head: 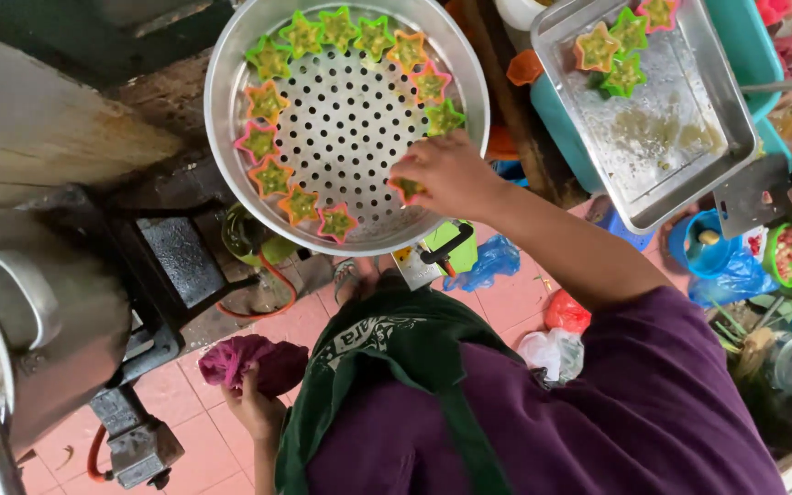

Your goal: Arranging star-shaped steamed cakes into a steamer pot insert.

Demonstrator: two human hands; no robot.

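My right hand (446,172) reaches over the round perforated metal steamer tray (346,119) and is shut on a star-shaped mould (407,189) with green filling, at the tray's lower right rim. Several star moulds in green, orange and pink, such as one (336,222), ring the tray's edge. My left hand (254,403) hangs low by my side and grips a purple cloth (254,360). I wear a purple shirt and a dark green apron.
A rectangular metal tray (680,128) at upper right holds three star moulds (618,50) and rests on a teal tub. A dark gas burner stand (171,266) and a large metal pot (38,321) stand at left. Plastic bags and bowls lie on the red tiled floor at right.
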